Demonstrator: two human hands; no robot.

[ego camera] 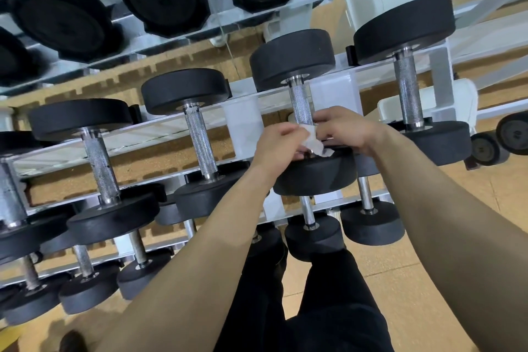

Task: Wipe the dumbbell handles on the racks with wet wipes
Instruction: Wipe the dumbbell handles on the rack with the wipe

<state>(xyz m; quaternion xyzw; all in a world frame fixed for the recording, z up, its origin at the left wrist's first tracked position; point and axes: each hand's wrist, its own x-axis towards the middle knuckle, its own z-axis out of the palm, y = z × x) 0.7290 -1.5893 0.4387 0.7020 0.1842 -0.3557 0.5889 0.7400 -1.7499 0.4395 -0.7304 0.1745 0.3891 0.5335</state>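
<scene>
Mostly hidden wet wipe point(313, 143), pinched by left hand point(278, 144), right hand point(344, 128), over dumbbell handle point(300, 103)

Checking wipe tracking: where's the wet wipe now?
Head view, centre-right: wet wipe held between left hand and right hand at the near end of the dumbbell handle.

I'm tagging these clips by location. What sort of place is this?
Most likely a gym's free-weights area: black round-headed dumbbells with knurled steel handles sit in rows on a white tiered metal rack, over tan speckled flooring.
</scene>
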